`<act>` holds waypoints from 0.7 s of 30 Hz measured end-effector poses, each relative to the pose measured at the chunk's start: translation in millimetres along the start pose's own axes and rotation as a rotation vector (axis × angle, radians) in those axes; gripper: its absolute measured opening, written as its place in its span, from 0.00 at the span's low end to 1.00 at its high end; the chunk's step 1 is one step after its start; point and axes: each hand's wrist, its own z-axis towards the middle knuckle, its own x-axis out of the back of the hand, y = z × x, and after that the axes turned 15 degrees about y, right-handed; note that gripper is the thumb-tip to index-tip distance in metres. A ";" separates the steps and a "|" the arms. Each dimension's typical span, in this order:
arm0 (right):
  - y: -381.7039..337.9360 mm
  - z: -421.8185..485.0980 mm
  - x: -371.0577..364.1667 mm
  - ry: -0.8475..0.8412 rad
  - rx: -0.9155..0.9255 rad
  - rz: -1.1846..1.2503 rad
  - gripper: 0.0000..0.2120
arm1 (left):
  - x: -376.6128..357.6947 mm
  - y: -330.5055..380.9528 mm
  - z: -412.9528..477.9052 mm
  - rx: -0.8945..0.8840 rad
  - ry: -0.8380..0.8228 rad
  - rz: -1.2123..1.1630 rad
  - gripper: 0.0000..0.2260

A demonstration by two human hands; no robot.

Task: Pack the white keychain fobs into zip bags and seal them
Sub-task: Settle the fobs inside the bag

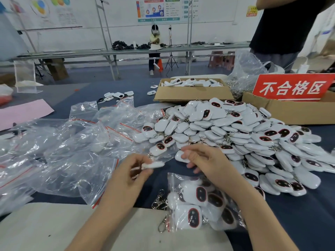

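A beige mat (45, 225) lies closest, at six o'clock. A filled bag (199, 203) rests at five, partly on the mat's edge, with its mouth turned left and metal clasps (159, 198) beside it. I cannot tell whether its zip is closed.

Just beyond, the left hand (134, 169) pinches a white fob (154, 164) between thumb and curled fingers. The right hand (201, 160) curls round a second fob (179, 156) at the foot of the pile (244, 133), which spreads from one to four o'clock. Empty bags (81, 142) are heaped from eight to ten.

The step in hand looks like gathering fobs for the next bag. To do it well, collect the count into one hand and free a single bag from the heap with the other. Hold its mouth wide and slide the fobs in with every clasp below the red strip. Then press the zip from one end to the other.
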 end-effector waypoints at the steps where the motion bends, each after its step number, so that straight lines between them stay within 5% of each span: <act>1: 0.1 -0.3 0.4 -0.066 -0.003 -0.074 0.07 | 10.6 -3.7 -6.5 -0.019 -0.024 0.030 0.15; 11: -14.3 -9.1 -6.7 -0.324 -0.009 -0.271 0.25 | 2.6 10.1 -29.3 -0.199 -0.164 0.057 0.20; 17: -13.4 -7.2 -6.0 -0.357 -0.030 -0.248 0.11 | -6.8 12.6 -27.7 -0.106 -0.181 -0.011 0.21; 21: -16.1 -6.8 -5.4 -0.384 -0.039 -0.235 0.13 | -8.5 14.4 -31.4 -0.071 -0.186 -0.068 0.20</act>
